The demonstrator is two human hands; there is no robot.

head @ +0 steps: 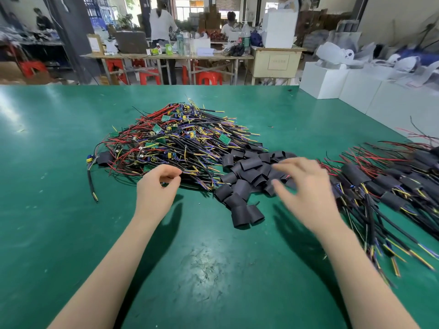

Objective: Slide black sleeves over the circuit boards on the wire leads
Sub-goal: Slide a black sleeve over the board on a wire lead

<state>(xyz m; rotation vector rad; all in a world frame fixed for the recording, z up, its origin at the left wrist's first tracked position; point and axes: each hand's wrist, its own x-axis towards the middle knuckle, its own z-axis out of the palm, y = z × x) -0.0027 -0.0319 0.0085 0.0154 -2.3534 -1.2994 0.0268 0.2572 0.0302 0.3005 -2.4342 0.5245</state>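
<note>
On the green desk (71, 138), the heap of bare circuit boards on wire leads (175, 136) lies at 12 o'clock from the left hand (158, 186), whose curled fingers pinch at its near edge; what they hold I cannot tell. The blurred right hand (306, 186), fingers spread and released, hovers over loose black sleeves (247, 176) at its 9 o'clock. Sleeved leads (389, 186) lie at its 3 o'clock.
</note>
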